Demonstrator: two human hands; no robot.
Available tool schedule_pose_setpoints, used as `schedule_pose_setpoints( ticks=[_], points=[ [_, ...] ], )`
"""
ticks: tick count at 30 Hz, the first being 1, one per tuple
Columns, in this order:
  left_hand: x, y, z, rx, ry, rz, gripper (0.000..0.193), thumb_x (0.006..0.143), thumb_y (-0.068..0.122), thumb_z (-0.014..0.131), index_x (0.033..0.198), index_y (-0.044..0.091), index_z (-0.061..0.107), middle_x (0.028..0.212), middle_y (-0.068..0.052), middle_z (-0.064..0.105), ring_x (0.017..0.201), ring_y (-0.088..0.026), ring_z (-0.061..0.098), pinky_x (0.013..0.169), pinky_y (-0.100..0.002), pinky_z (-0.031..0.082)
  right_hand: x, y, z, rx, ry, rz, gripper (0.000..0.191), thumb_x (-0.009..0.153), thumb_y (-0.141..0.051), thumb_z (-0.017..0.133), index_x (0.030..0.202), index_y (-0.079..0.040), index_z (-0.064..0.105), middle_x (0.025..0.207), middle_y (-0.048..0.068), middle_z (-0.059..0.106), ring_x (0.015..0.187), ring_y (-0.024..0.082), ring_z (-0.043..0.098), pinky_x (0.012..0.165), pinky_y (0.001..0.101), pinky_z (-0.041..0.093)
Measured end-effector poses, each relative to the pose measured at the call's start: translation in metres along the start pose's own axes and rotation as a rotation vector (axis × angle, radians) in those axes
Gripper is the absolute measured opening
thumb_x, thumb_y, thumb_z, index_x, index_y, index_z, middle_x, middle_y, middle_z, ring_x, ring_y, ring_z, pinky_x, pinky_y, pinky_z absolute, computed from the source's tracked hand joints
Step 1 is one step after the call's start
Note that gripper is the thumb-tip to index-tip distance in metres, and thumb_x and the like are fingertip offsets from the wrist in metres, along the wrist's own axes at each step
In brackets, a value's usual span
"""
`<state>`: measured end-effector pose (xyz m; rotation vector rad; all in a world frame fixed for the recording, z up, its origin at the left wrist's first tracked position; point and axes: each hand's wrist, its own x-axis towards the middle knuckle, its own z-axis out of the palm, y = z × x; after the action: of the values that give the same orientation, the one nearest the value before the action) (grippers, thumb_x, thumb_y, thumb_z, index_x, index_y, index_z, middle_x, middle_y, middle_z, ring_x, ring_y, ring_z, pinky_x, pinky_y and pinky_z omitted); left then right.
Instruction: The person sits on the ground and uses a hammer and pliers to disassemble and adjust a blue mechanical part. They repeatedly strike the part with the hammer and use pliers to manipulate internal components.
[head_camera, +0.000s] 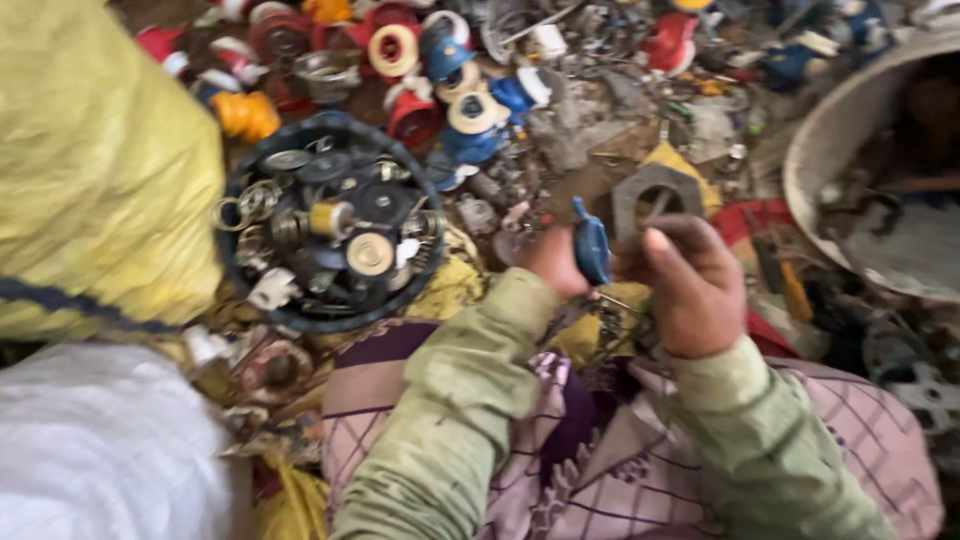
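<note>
- Near edge: person's lap in a pink checked cloth (850, 450) with purple patches; both forearms in dirty green sleeves (470, 390) reach forward from it.
- White sack (100, 450) at lower left, yellow sack (100, 160) above it, filling the left side.
- Left hand (552, 262) closed around the lower end of a small blue tool (591, 243); tool stands roughly upright, between the two hands, just above the lap. Left fingers mostly hidden behind the tool, exact curl cannot be told.
- Right hand (690, 285) just beside the tool on its right, back of hand to camera, fingers bent and pressed together; thumb raised toward the tool. Whether it touches the tool is unclear, blur.
- Small metal bits under the right hand, too blurred to tell.
- Left of the hands: round dark basin (235, 270) full of metal rings, discs and small parts, one yellowish cylinder among them.
- Just beyond the hands: grey metal hex nut (655, 185) on a yellow scrap, a red piece to its right.
- Far right: big round metal pan (830, 130), rim to camera, holding dark scraps.
- Far top: heap of red, blue, orange and cream plastic fittings (440, 90), mixed with grey metal junk on the ground.
</note>
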<state>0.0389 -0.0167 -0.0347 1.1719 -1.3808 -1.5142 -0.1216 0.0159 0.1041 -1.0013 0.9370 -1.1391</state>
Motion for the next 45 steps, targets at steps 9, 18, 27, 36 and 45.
schedule_pose_setpoints(
  ticks=[9, 18, 27, 36, 45],
  points=[
    [-0.009, 0.017, 0.002, 0.309, 0.093, 0.247, 0.077, 0.053, 0.026, 0.099, 0.121, 0.008, 0.066, 0.110, -0.015, 0.076, 0.102, -0.033, 0.075, 0.089, -0.041, 0.058, -0.013, 0.064, -0.122, 0.003, 0.240, 0.251, 0.027, 0.106, -0.019, 0.063, 0.125, 0.000, 0.063, 0.102, 0.011, 0.066, 0.084, 0.022, 0.064, 0.073, 0.0363, 0.053],
    [-0.022, 0.053, 0.004, 0.506, -0.131, 0.005, 0.091, 0.048, 0.026, 0.093, 0.132, 0.012, 0.059, 0.107, -0.015, 0.074, 0.099, -0.032, 0.073, 0.086, -0.041, 0.057, 0.007, 0.097, -0.106, 0.166, -0.082, 0.495, 0.054, 0.104, -0.037, 0.055, 0.148, -0.008, 0.047, 0.134, 0.006, 0.064, 0.121, 0.020, 0.065, 0.100, 0.0414, 0.056],
    [-0.021, 0.014, -0.025, 0.349, 0.130, -0.101, 0.049, 0.080, 0.033, 0.085, 0.118, 0.006, 0.071, 0.110, -0.012, 0.078, 0.096, -0.022, 0.075, 0.089, -0.035, 0.060, 0.012, 0.082, -0.114, 0.672, -0.059, 0.443, 0.063, 0.092, -0.038, 0.068, 0.140, -0.001, 0.050, 0.131, 0.017, 0.063, 0.121, 0.034, 0.064, 0.113, 0.0528, 0.048],
    [-0.013, -0.131, -0.002, 1.147, -0.383, -0.591, 0.065, 0.077, 0.051, 0.074, 0.119, 0.002, 0.072, 0.121, -0.025, 0.070, 0.110, -0.038, 0.070, 0.096, -0.044, 0.056, 0.008, 0.061, -0.102, 0.768, 0.016, 0.334, 0.076, 0.095, -0.053, 0.064, 0.148, -0.001, 0.045, 0.142, 0.019, 0.058, 0.138, 0.040, 0.054, 0.119, 0.0486, 0.039],
    [-0.011, -0.067, -0.012, 0.959, -0.427, -0.536, 0.056, 0.079, 0.054, 0.072, 0.109, 0.007, 0.078, 0.104, -0.021, 0.076, 0.097, -0.035, 0.073, 0.090, -0.044, 0.056, 0.006, 0.071, -0.109, 0.835, -0.077, 0.232, 0.071, 0.093, -0.038, 0.069, 0.149, -0.002, 0.045, 0.147, 0.015, 0.057, 0.142, 0.036, 0.048, 0.127, 0.0531, 0.032]
  ],
)
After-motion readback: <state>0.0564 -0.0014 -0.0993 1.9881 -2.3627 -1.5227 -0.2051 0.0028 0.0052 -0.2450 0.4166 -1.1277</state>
